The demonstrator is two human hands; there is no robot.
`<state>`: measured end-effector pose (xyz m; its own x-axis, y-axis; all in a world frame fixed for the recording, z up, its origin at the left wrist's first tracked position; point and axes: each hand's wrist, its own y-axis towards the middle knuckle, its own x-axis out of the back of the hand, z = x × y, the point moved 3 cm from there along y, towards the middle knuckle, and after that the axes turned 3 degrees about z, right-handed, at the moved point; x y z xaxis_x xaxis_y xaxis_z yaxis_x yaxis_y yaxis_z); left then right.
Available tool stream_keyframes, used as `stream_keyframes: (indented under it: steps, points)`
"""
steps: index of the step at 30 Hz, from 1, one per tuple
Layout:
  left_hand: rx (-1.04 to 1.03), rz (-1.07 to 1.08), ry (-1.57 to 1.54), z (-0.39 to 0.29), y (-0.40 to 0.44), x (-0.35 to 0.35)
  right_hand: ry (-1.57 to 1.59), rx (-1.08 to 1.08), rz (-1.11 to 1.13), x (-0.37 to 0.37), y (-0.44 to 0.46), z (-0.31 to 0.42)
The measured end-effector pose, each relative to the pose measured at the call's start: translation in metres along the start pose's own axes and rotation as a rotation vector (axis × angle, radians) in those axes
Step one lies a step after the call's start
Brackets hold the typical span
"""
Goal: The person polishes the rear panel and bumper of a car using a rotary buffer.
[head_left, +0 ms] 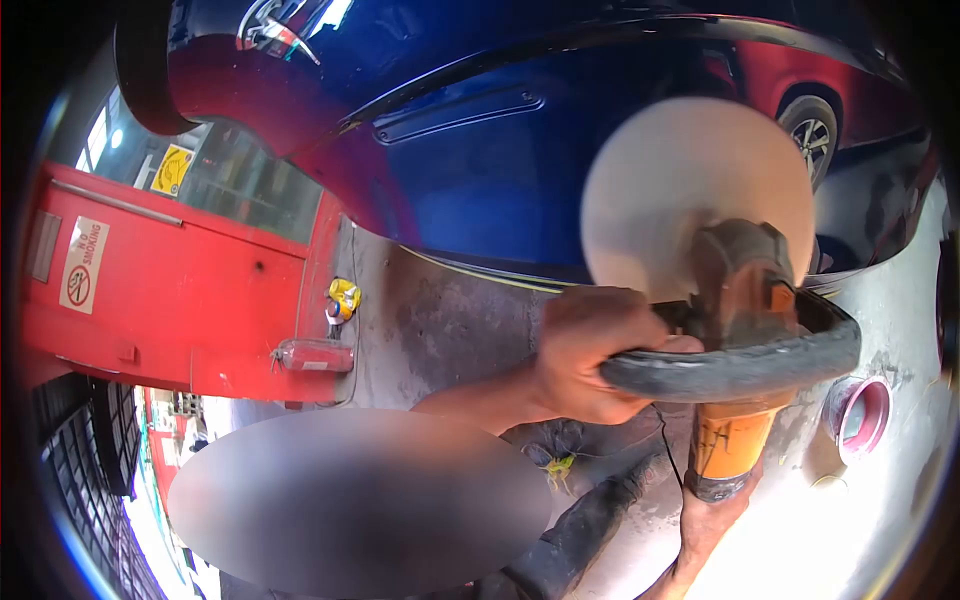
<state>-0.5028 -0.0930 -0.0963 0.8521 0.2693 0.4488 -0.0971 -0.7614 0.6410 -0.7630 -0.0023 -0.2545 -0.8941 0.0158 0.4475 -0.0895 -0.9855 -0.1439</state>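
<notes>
Glossy dark-blue metal car body point(480, 190) at twelve o'clock. Clenches left hand point(597, 352) around black curved loop handle point(745, 368) of orange-and-black polisher point(748, 285) at three o'clock; grasps rear end with mostly hidden right hand point(714, 515).

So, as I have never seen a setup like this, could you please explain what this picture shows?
There is no robot here: the picture comes from a camera worn on a person's head, looking forward and down. The left hand grips the black loop handle of an orange-and-black power tool; the right hand holds its rear end, fingers mostly hidden. The tool's pale round pad faces a glossy dark-blue car panel; whether they touch is hard to tell. On the floor, at the picture's right, is a round pink-rimmed container.
</notes>
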Motion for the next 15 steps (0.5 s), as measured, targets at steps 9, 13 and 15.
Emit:
stream_keyframes:
  steps: [9,13,15]
  points:
    - [-0.022,-0.062,-0.004,0.011,-0.016,0.029,0.045,-0.082,0.006,-0.033,-0.023,0.000]
    - [0.009,-0.087,0.057,0.011,-0.022,0.070,-0.011,-0.032,0.095,-0.050,-0.028,0.027]
    - [0.024,-0.061,-0.017,0.013,-0.025,0.100,-0.005,0.008,0.109,-0.058,-0.028,0.048]
